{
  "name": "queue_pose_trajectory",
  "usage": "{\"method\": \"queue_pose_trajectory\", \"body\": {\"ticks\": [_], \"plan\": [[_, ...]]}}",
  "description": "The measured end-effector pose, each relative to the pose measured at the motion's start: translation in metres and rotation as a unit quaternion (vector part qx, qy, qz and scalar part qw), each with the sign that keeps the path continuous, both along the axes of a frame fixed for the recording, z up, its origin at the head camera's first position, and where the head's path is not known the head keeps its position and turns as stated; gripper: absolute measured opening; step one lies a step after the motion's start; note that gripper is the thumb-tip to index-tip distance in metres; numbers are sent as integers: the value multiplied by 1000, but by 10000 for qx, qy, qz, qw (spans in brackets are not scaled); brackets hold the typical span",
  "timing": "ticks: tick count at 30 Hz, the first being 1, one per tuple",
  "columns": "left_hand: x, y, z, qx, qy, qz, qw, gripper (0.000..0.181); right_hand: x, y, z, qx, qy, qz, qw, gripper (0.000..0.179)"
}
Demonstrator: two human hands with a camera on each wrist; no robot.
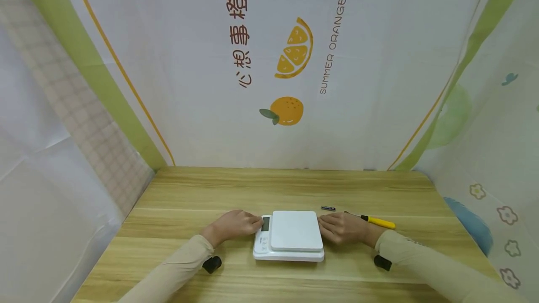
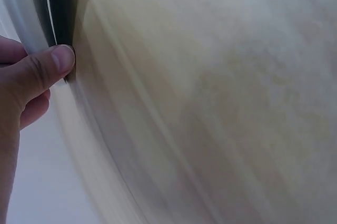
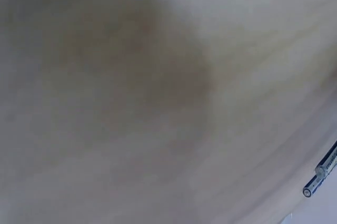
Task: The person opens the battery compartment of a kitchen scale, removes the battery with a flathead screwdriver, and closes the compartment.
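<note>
A white kitchen scale point(image 1: 296, 230) sits near the middle of the wooden table, its grey display point(image 1: 265, 224) and buttons on the left side. My left hand point(image 1: 238, 224) grips its left edge by the display; in the left wrist view the thumb of the left hand point(image 2: 34, 76) lies on the edge, with fingers behind. On the opposite side, my right hand point(image 1: 342, 227) holds the right edge with bent fingers. Just beyond the right hand lie two small batteries point(image 1: 328, 208), seen as a pair of batteries point(image 3: 321, 174) in the right wrist view.
A screwdriver with a yellow and black handle point(image 1: 381, 222) lies right of the scale, its shaft partly behind the right hand. The wooden table point(image 1: 236, 181) ends at a printed curtain point(image 1: 202, 106) at the back. Black wrist devices point(image 1: 212, 264) hang below both wrists.
</note>
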State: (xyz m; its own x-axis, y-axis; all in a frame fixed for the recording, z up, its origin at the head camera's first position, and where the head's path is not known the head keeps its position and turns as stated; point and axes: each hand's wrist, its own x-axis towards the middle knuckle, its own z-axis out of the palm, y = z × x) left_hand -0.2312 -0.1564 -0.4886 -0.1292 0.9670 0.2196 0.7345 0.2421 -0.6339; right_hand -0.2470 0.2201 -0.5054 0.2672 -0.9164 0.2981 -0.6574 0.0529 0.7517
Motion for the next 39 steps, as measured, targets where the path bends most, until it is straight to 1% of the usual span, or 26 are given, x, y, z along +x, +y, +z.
{"method": "queue_pose_trajectory", "body": {"ticks": [7, 11, 14, 16, 21, 26, 31, 33, 35, 37, 39], "plan": [[2, 2, 2, -41, -196, 101, 9997, 21, -2, 1, -1, 219, -116, -156, 9996, 46], [2, 4, 2, -147, -291, 191, 9993, 21, -1, 0, 0, 278, -32, -133, 9995, 47], [3, 5, 0, -237, -224, 261, 9991, 21, -1, -1, 1, 305, 58, -72, 9995, 46], [4, 5, 0, -274, -121, 297, 9991, 20, -1, -2, 1, 330, 85, -79, 9994, 44], [7, 7, 0, -311, 19, 354, 9989, 15, 0, -1, -1, 432, -50, -152, 9989, 42], [10, 9, 0, -367, -29, 449, 9983, 13, 3, 1, -3, 517, -151, -236, 9983, 44], [11, 10, 1, -347, -212, 476, 9980, 14, 5, 2, -1, 619, -39, -295, 9976, 46], [11, 10, 1, -310, -316, 462, 9979, 14, 5, 3, 0, 641, 15, -317, 9974, 46], [11, 9, 2, -197, -530, 482, 9972, 13, 6, 3, 1, 633, -8, -323, 9975, 47], [11, 8, 2, 41, -937, 543, 9941, 12, 7, 4, 1, 605, -79, -342, 9976, 49], [11, 5, 1, 401, -1452, 645, 9865, 16, 9, 4, 0, 572, -212, -416, 9973, 52]]}}
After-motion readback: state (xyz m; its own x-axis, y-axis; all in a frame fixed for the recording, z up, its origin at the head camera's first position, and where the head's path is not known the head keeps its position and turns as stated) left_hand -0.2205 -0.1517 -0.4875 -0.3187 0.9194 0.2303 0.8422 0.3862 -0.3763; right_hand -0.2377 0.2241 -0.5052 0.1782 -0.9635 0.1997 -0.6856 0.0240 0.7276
